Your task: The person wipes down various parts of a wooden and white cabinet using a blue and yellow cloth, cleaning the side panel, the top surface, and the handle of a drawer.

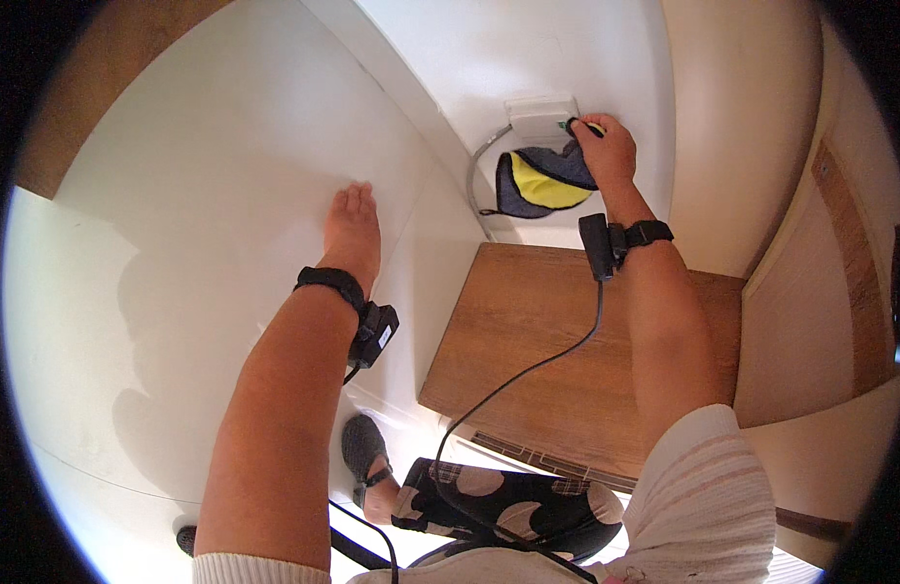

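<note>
My right hand (609, 150) pinches one edge of a grey and yellow microfibre cloth (548, 182) against a white wall box (541, 117). Most of the cloth hangs to the left of the hand and below the box, with its yellow side partly folded out. A grey cable (473, 175) curves down from the box's left side. My left hand (354, 223) lies against the white wall panel, its back towards me and nothing seen in it; the thumb is hidden. Each wrist bears a black strap with a small black device.
A brown wood-grain surface (523, 328) lies below the wall box, with a vent grille (545, 456) along its near edge. Curved cream panels (742, 146) stand at the right. A black cable from the right wrist device crosses the wood-grain surface towards my body.
</note>
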{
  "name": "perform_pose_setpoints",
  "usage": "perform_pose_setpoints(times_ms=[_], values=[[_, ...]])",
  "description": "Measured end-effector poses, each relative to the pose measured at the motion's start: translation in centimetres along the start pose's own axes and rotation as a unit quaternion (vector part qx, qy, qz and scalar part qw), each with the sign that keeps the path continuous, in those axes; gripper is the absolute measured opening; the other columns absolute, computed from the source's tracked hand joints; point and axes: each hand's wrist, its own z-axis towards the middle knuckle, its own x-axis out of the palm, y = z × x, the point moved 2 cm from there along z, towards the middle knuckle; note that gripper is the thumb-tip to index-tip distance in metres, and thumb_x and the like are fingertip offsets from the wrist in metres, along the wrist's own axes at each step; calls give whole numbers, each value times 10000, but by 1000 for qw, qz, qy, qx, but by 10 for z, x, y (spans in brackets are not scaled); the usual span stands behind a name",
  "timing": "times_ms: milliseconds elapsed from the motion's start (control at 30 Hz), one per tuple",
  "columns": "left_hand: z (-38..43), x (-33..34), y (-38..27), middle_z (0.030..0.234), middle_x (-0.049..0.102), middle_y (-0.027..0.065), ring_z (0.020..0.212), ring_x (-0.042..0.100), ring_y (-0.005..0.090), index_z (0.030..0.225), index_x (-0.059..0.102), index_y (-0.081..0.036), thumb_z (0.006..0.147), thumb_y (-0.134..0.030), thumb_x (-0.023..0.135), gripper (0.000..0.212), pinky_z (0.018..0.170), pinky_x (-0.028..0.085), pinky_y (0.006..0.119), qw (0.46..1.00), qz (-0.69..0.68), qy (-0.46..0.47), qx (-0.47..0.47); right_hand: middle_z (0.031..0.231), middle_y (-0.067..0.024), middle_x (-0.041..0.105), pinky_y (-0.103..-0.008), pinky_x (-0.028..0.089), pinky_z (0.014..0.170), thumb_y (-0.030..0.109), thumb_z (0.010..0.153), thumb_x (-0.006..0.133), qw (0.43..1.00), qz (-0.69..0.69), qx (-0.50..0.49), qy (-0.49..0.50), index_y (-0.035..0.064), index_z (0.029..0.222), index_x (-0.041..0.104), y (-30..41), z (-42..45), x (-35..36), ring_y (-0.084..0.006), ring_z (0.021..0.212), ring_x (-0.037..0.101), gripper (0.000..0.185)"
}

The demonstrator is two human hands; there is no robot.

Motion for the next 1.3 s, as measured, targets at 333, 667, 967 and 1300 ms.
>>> perform_pose_setpoints(times_ms=[333, 667, 967, 1300], values=[[3, 4, -5, 1523, 215, 132, 1412, 179, 291, 1414, 310, -2, 898, -137, 439, 549, 1148, 145, 400, 999, -8, -31, 1, 931, -128, 680, -398, 497, 767, 326, 752, 705, 997, 22, -47, -53, 132, 922, 697, -4, 0, 6, -321, 881, 639, 257], [5, 1, -1, 1533, 181, 138, 1418, 165, 287, 1432, 268, -3, 917, -154, 404, 554, 1150, 132, 402, 1000, -5, -1, -7, 950, -94, 662, -389, 492, 757, 286, 781, 692, 992, 40, -109, -45, 114, 913, 661, 8, -9, 3, -315, 885, 628, 219], [8, 1, -6, 1533, 177, 140, 1417, 173, 276, 1432, 266, -2, 915, -167, 418, 563, 1151, 134, 396, 1000, -11, 5, 15, 914, -103, 667, -387, 484, 773, 300, 750, 728, 999, 30, -15, -40, 97, 923, 650, -53, -25, 22, -301, 894, 629, 278], [7, 6, -4, 1528, 206, 118, 1413, 186, 270, 1420, 301, -14, 920, -160, 408, 531, 1148, 147, 389, 999, 2, -23, 24, 950, -146, 634, -387, 455, 834, 295, 784, 702, 951, 211, 110, -198, 23, 927, 599, -42, -35, 67, -304, 908, 603, 324]])
